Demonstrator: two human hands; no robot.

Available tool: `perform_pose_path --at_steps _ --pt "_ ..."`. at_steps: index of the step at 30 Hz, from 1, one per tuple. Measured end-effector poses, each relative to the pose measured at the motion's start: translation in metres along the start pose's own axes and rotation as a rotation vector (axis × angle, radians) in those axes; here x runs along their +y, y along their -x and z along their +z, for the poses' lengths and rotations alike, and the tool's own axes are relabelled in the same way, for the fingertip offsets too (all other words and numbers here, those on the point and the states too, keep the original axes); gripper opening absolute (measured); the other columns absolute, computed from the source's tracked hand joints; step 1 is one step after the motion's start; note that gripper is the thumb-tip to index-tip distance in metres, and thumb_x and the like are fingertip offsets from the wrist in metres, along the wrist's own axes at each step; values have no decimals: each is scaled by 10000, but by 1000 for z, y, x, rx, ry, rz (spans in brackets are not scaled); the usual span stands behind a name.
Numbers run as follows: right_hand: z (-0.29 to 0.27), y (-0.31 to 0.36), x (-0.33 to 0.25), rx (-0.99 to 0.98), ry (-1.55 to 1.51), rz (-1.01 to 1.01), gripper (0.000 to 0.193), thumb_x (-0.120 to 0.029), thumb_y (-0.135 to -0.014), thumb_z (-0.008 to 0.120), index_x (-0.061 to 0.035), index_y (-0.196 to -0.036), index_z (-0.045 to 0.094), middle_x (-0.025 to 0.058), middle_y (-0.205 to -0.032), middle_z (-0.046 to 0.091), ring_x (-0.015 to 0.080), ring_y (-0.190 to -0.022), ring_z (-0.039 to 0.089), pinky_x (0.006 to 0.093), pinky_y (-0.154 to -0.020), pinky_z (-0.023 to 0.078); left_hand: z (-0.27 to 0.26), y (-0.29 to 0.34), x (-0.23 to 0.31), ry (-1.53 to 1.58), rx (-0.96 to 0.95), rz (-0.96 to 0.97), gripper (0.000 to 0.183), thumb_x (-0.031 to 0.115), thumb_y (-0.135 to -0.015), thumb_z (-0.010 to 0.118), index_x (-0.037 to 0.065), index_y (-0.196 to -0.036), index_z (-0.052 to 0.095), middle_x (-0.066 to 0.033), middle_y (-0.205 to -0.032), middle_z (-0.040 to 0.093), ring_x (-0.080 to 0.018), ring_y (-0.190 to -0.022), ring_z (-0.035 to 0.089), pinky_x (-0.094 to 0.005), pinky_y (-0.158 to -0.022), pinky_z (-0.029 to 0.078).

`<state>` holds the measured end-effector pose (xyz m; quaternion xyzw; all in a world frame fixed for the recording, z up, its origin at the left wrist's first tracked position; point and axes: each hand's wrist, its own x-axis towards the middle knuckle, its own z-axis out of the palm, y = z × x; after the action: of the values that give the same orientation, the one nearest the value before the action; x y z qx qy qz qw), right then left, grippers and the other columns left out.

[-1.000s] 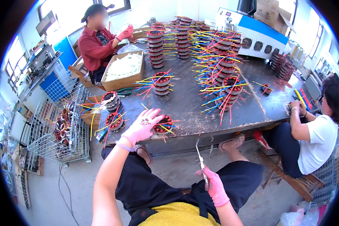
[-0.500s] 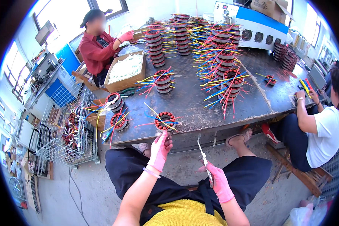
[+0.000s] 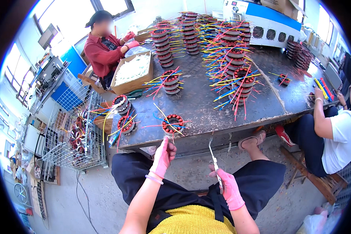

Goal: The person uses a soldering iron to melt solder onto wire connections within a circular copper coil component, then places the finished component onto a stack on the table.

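A stator (image 3: 172,124) with a red-lined ring and red, yellow and blue leads lies at the table's front edge. Just below it is my left hand (image 3: 163,156), in a pink glove with bare fingertips. Its fingers are curled together; whatever they may pinch is too small to make out. My right hand (image 3: 228,187), gloved alike, is closed around a slim metal tool (image 3: 214,159) with a bent tip and a white middle section. The tool points up toward the table edge, over my lap, apart from the stator.
Stacked stators (image 3: 238,58) with spreading leads cover the table's middle and back; two short stacks (image 3: 124,124) stand at left. A carton of white pieces (image 3: 134,72) is beside a co-worker in red (image 3: 103,50). Wire baskets (image 3: 78,136) stand left; another co-worker (image 3: 335,132) sits right.
The whole view has shifted slightly. My left hand has drawn down a little from the stator. My right hand still holds the tool. The co-worker in red has brought both hands closer together.
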<state>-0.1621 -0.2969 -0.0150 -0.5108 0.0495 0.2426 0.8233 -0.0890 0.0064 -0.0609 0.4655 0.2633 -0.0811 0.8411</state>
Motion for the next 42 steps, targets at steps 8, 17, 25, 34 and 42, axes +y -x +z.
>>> perform_pose_path --at_steps 8,17,25,34,42 --pt "3 3 -8 66 10 17 377 -317 -979 584 33 -998 724 120 -1328 609 220 -1302 483 351 -1132 266 38 -11 7 474 -300 -52 301 383 -1012 534 88 -1057 578 19 -862 521 -68 -628 430 -208 -515 363" --pt "-6 -12 17 -46 -2 -78 348 -301 -1001 559 3 -1070 712 32 -1168 651 122 -1092 547 272 -990 385 10 -21 -14 757 -660 -20 269 199 -1036 493 101 -1286 503 51 -782 422 -53 -607 347 -228 -520 312" --pt "-5 -9 23 -70 -119 -60 387 -348 -1004 567 -7 -1134 695 17 -1117 677 104 -1026 570 261 -896 429 0 -16 -4 579 -468 -41 457 228 -1043 487 166 -1487 401 34 -806 455 -67 -626 357 -221 -520 325" --pt "3 -12 11 -34 -109 -36 327 -301 -998 582 -12 -1066 720 7 -1000 702 83 -942 595 249 -855 440 -10 -16 13 456 -389 -43 389 242 -1044 474 140 -1419 462 61 -697 337 -50 -514 274 -204 -432 251" --pt "1 -7 11 -56 -81 -48 331 -312 -1000 579 -20 -1075 716 -3 -1017 699 83 -948 592 250 -839 441 -13 -13 14 359 -289 72 325 315 -1021 534 127 -1286 557 -8 -1000 626 -103 -731 509 -251 -641 488"
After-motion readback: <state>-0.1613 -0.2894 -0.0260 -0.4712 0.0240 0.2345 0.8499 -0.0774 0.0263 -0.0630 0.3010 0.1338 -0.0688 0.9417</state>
